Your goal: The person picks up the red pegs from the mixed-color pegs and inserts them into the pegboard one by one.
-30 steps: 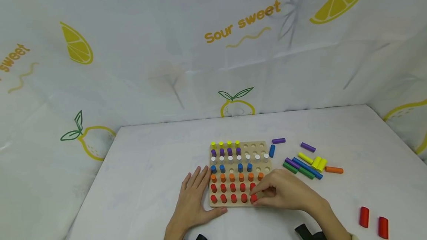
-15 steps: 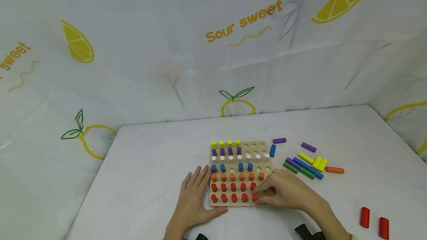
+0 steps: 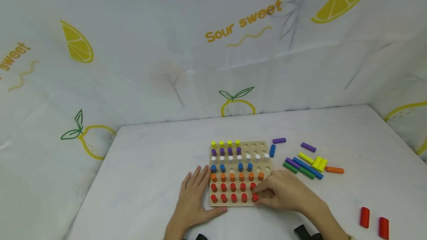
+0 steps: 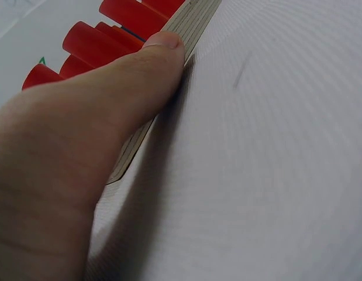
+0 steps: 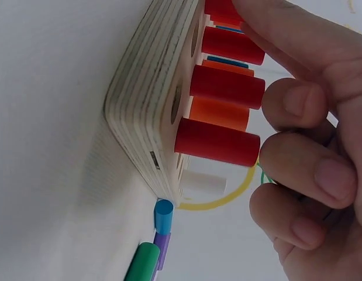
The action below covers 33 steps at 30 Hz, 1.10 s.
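Note:
A wooden pegboard [image 3: 230,205] lies on the white table, with rows of red, orange, blue, white, purple and yellow pegs standing in it. With thumb and forefinger, my right hand [image 3: 283,192] pinches an upright red peg [image 3: 255,197] in the nearest row. The other fingers of that hand curl beside more red pegs [image 5: 217,142] in the right wrist view. My left hand [image 3: 193,203] rests flat at the board's left side, fingers spread against it. Its thumb [image 4: 142,73] presses along the board's front edge [image 4: 195,23]. The board's right front holes are hidden behind my right hand in the head view.
Right of the board lie loose blue, purple, green and yellow pegs [image 3: 323,165] and an orange peg [image 3: 334,170]. Two thick red pegs [image 3: 364,217] lie at the near right. A lemon-print sheet [image 3: 150,66] hangs behind the table.

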Each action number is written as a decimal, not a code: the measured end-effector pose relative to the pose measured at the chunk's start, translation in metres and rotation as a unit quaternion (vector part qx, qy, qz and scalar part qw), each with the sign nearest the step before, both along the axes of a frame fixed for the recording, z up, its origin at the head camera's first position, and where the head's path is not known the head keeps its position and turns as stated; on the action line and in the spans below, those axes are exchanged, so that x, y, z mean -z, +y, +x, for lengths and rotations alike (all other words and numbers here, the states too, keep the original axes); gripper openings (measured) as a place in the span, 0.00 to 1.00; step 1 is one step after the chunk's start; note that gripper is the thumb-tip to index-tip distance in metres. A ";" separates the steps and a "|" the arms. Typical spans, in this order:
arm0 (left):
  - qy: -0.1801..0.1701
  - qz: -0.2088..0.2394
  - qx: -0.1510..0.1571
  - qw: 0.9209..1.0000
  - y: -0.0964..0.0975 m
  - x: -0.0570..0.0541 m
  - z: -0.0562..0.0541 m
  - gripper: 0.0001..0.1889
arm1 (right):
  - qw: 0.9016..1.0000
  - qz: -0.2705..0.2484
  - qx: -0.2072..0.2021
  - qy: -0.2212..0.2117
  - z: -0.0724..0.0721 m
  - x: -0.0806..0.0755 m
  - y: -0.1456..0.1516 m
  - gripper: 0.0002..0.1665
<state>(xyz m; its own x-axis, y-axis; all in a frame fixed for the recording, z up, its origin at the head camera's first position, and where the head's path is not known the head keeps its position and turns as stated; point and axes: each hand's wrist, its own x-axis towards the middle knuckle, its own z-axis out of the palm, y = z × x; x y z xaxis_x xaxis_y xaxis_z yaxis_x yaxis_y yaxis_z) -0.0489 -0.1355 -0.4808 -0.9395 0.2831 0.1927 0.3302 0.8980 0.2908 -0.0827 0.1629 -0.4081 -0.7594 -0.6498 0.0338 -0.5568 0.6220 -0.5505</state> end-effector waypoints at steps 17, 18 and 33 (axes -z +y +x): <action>-0.024 0.005 -0.005 1.000 0.001 -0.001 -0.001 0.59 | 1.000 -0.007 0.000 -0.007 0.000 -0.006 0.004 0.12; -0.021 0.003 -0.004 1.000 0.001 -0.001 -0.002 0.59 | 1.000 -0.009 0.000 -0.007 0.000 -0.007 0.006 0.12; -0.039 0.006 -0.008 0.999 0.001 -0.004 -0.001 0.60 | 1.000 0.012 0.012 -0.014 -0.002 -0.018 0.029 0.13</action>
